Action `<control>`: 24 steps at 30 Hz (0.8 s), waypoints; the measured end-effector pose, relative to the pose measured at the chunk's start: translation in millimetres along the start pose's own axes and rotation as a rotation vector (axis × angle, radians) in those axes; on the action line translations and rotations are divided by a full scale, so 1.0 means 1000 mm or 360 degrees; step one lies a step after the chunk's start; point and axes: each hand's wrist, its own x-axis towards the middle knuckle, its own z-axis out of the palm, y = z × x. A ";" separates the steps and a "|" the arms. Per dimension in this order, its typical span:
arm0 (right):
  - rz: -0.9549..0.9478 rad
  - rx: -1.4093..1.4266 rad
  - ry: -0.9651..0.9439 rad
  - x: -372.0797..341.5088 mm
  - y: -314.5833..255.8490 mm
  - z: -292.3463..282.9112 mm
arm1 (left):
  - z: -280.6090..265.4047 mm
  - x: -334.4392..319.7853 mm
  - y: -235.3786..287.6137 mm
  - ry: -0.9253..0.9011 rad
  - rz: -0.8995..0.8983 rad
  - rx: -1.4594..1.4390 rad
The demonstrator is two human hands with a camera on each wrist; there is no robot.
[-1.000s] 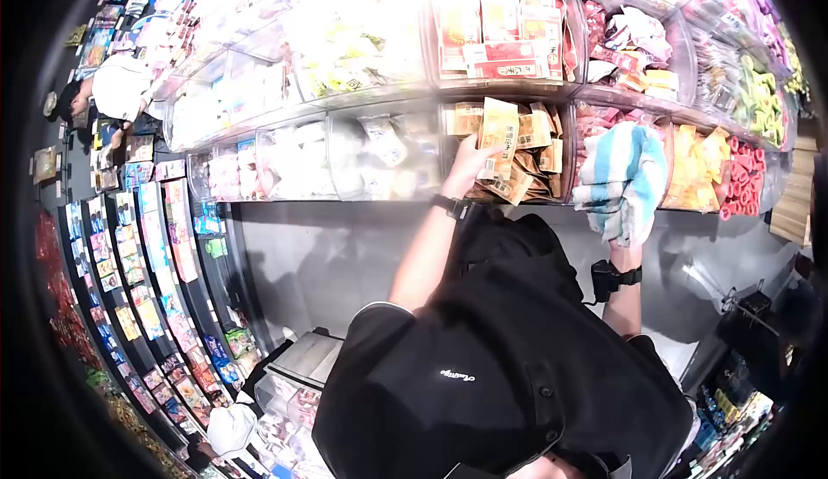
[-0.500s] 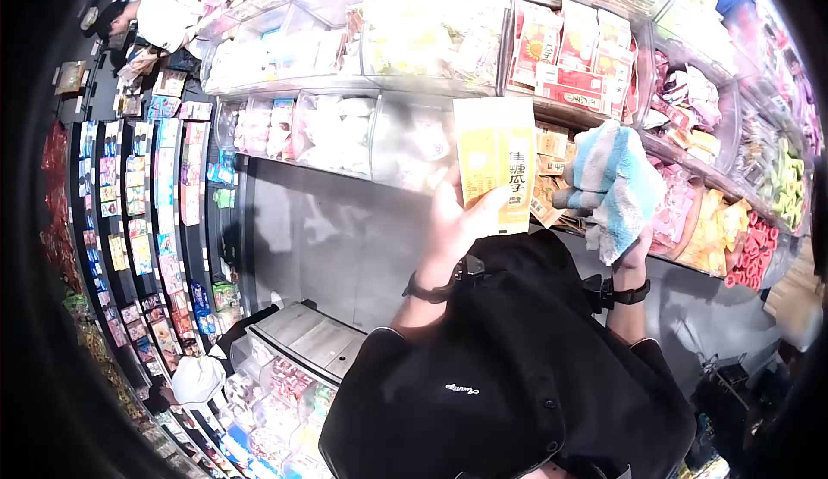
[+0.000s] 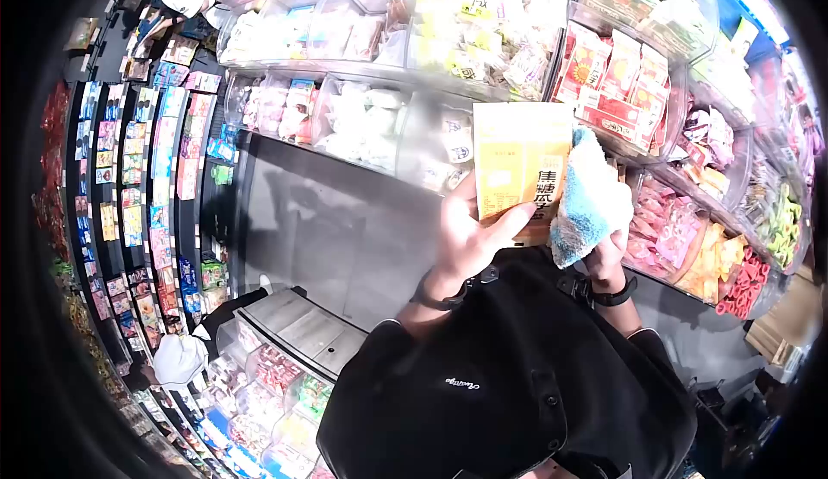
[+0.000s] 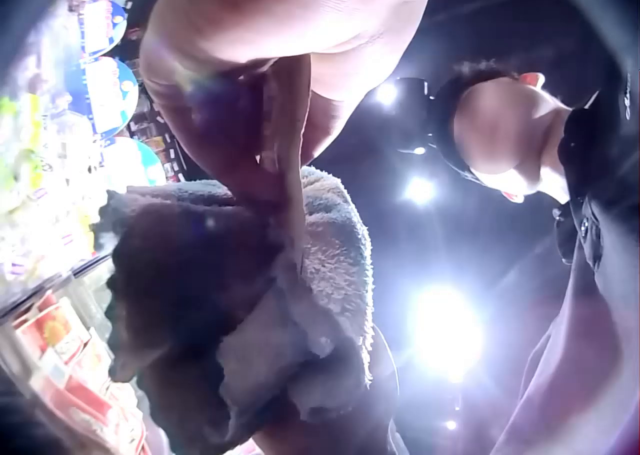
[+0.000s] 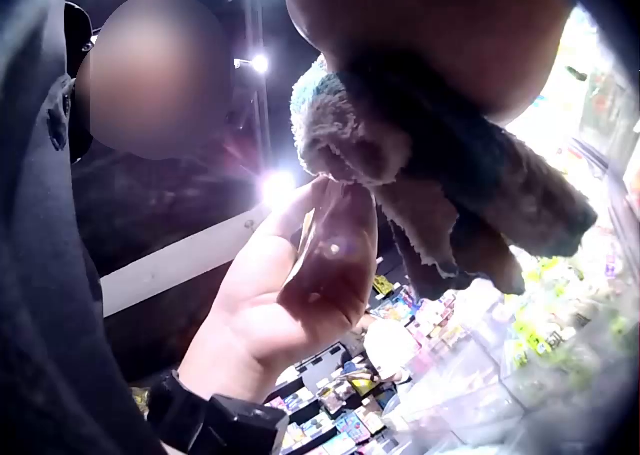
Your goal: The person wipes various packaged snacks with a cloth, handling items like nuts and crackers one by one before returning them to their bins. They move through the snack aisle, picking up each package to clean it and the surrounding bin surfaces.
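My left hand (image 3: 466,236) pinches a yellow packet of caramel melon seeds (image 3: 517,156) near its lower edge, thumb across the printed front. It stands roughly upright, face towards the head camera. My right hand (image 3: 609,253) holds a bunched blue-and-white towel (image 3: 588,203) against the packet's right side. The left wrist view shows the packet edge-on, with the towel (image 4: 340,240) around its far part. In the right wrist view the towel (image 5: 335,125) hangs from my right hand (image 5: 430,35), close to the left fingertips.
Clear bins hold red seed packets (image 3: 617,91), white-wrapped sweets (image 3: 366,112), pink packets (image 3: 660,220) and red pieces (image 3: 743,282). A grey panel (image 3: 319,220) lies below the bins. Shelves of packaged goods (image 3: 138,212) line the left. A person in a white cap (image 3: 181,360) is at lower left.
My left hand has lifted the packet out of its bin and towards me. The right hand has brought the towel leftwards onto the packet's side. The view has swung left.
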 end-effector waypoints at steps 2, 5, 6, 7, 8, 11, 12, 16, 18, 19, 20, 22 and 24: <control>0.0012 0.0076 -0.0014 0.003 -0.001 0.009 | -0.006 0.002 0.006 -0.0014 0.0029 -0.0001; -0.0066 0.0083 -0.0033 0.014 -0.012 0.029 | -0.016 0.006 0.012 -0.0072 0.0083 -0.0060; -0.0061 0.0107 -0.0096 0.015 -0.011 0.029 | -0.017 0.005 0.015 -0.0036 0.0018 -0.0038; -0.0056 0.0094 -0.0113 0.017 -0.011 0.031 | -0.020 0.006 0.015 -0.0046 0.0057 -0.0046; -0.0051 0.0081 -0.0128 0.018 -0.011 0.033 | -0.022 0.006 0.016 -0.0057 0.0096 -0.0054; -0.0017 -0.0053 -0.0149 0.019 -0.010 0.030 | -0.025 0.007 0.021 -0.0062 0.0106 -0.0082; -0.0030 -0.0051 -0.0199 0.022 -0.013 0.034 | -0.027 0.006 0.024 -0.0053 0.0086 -0.0057; 0.0020 -0.0024 -0.0193 0.022 -0.008 0.040 | -0.033 0.007 0.027 -0.0016 0.0085 0.0003; 0.0049 -0.0008 -0.0150 0.019 -0.001 0.042 | -0.035 0.008 0.028 0.0033 0.0083 -0.0034; 0.0064 -0.0038 -0.0138 0.017 0.007 0.038 | -0.037 0.009 0.026 0.0051 0.0107 -0.0019; 0.0107 0.0028 -0.0139 0.017 0.009 0.039 | -0.039 0.009 0.026 0.0072 0.0095 0.0003; 0.0244 0.0050 -0.0175 0.016 0.012 0.037 | -0.042 0.011 0.024 0.0085 0.0140 -0.0004; 0.0071 0.0071 -0.0174 0.019 0.016 0.040 | -0.044 0.013 0.022 0.0117 0.0302 0.0133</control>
